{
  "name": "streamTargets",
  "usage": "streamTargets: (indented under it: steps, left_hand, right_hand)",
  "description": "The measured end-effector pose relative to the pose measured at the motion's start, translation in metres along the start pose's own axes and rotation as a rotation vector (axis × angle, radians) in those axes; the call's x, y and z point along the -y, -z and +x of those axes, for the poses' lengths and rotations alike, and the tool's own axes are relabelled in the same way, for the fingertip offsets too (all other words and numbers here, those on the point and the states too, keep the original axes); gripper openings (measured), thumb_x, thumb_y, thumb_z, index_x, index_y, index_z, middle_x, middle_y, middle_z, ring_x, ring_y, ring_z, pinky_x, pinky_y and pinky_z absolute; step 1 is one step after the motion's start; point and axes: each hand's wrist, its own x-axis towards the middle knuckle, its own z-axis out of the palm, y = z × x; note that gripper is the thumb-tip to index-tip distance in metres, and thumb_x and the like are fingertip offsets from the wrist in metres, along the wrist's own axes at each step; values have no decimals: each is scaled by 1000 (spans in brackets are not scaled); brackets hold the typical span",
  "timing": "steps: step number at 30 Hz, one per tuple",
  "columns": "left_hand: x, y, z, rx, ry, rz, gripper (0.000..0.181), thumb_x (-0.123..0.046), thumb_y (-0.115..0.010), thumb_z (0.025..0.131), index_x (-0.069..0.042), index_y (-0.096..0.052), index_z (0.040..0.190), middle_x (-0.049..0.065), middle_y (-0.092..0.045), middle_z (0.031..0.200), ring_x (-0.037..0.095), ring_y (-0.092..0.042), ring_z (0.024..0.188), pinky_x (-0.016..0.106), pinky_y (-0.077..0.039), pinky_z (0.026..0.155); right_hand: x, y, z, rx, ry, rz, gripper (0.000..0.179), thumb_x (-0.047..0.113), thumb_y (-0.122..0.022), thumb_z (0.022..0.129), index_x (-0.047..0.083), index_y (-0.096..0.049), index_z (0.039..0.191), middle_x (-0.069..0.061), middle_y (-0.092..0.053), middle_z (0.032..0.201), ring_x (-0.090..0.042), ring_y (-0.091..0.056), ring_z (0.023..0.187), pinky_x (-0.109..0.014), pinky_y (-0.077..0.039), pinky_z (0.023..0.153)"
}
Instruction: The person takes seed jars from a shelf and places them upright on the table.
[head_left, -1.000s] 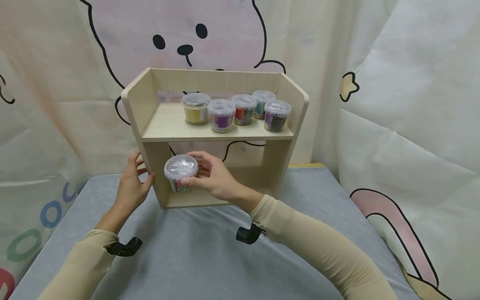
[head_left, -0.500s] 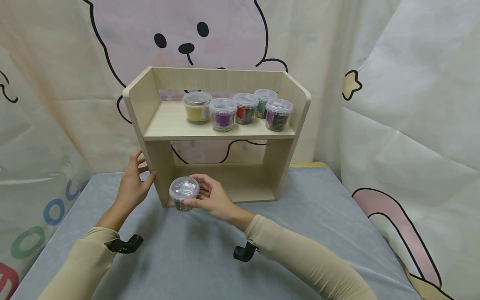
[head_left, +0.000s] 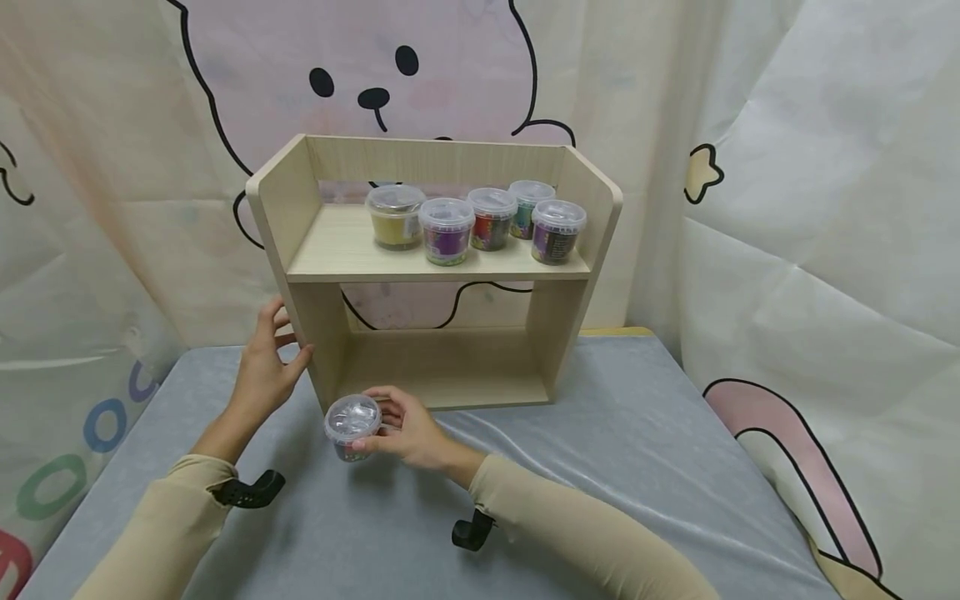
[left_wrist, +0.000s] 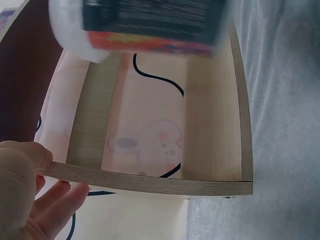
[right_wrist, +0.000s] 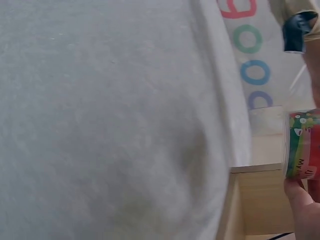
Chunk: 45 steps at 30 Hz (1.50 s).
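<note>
My right hand (head_left: 412,433) grips a small plastic tub (head_left: 351,425) with a clear lid, held just in front of the shelf's lower left corner, above the cloth. The tub's printed label (right_wrist: 303,145) shows red, pink and green in the right wrist view, and its dark side (left_wrist: 155,22) looms blurred in the left wrist view. My left hand (head_left: 262,375) holds the left side panel of a pale wooden two-tier shelf (head_left: 435,271). In the left wrist view its fingers (left_wrist: 60,205) and thumb lie on opposite faces of the panel edge.
Several lidded tubs stand on the upper tier, among them a yellow tub (head_left: 393,227) at the left and a dark tub (head_left: 555,237) at the right. The lower tier (head_left: 450,367) has an open front. Blue-grey cloth (head_left: 360,533) covers the table, and printed curtains (head_left: 810,208) surround it.
My right hand has brought the tub down and toward me, from the lower tier's opening to in front of the shelf. My left hand stays on the side panel.
</note>
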Motion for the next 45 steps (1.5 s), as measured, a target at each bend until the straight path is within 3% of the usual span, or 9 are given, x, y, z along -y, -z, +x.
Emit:
streamTargets:
  steps: [8, 20, 27, 45]
  left_hand:
    - [-1, 1, 2, -12, -16, -14, 87, 9, -67, 88, -19, -23, 157, 29, -55, 135, 55, -66, 107, 57, -60, 64]
    - [1, 1, 2, -7, -11, -1, 85, 7, -67, 89, -18, -23, 156, 29, -55, 135, 54, -66, 107, 47, -60, 63]
    - [0, 0, 2, 4, 0, -2, 86, 7, -67, 89, -19, -22, 157, 29, -55, 136, 54, -65, 109, 56, -60, 66]
    - [-1, 0, 0, 11, -3, 2, 86, 6, -68, 89, -20, -21, 157, 29, -55, 135, 54, -66, 108, 57, -60, 67]
  right_hand:
    - [-16, -11, 1, 13, -28, 5, 63, -9, -73, 84, -1, -47, 141, -27, -57, 137, 0, -61, 104, -18, -53, 92]
    - [-34, -19, 3, -20, -128, -22, 61, -6, -78, 81, 5, -50, 135, -10, -63, 126, -3, -61, 103, -22, -54, 92]
    - [-45, -22, 1, -11, -158, -70, 62, -5, -80, 81, 9, -49, 133, -4, -60, 128, -4, -61, 110, -21, -53, 96]
    - [-49, -24, -6, -26, -153, -67, 63, -8, -79, 80, 8, -49, 134, -9, -62, 129, -6, -60, 114, -19, -51, 100]
